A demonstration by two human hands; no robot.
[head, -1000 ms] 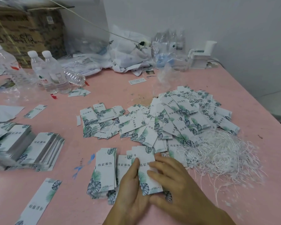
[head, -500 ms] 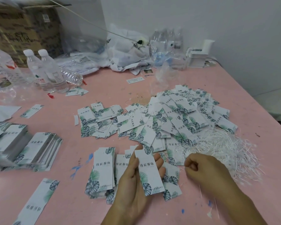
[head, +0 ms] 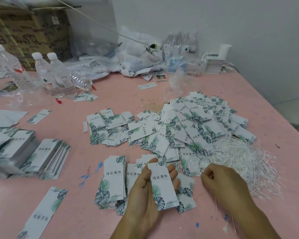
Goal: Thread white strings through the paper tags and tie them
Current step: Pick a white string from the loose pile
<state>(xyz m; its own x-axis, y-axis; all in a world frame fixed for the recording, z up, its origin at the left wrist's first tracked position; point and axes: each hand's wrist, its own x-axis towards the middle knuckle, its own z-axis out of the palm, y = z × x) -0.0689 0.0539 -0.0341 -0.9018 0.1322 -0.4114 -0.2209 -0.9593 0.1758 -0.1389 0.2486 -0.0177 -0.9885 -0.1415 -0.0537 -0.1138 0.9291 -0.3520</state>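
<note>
My left hand (head: 145, 190) holds a white paper tag (head: 162, 185) with green leaf print, thumb on its left edge and fingers behind it. To its right my right hand (head: 223, 183) is curled into a pinch on a thin white string (head: 193, 167) that leads from the tangled pile of white strings (head: 245, 163). A small stack of unthreaded tags (head: 113, 180) lies just left of my left hand. A big heap of tags with strings on them (head: 188, 126) spreads across the middle of the pink table (head: 110, 94).
Thick stacks of tags (head: 45, 156) lie at the left, a loose tag (head: 47, 206) near the front edge. Water bottles (head: 57, 73) stand at the back left before a cardboard box (head: 28, 31). Plastic bags (head: 138, 56) and a white holder (head: 214, 61) line the wall.
My right hand left the tag, moved right to the string pile and now pinches a string. My left hand lifted the tag off the stack and holds it alone.
</note>
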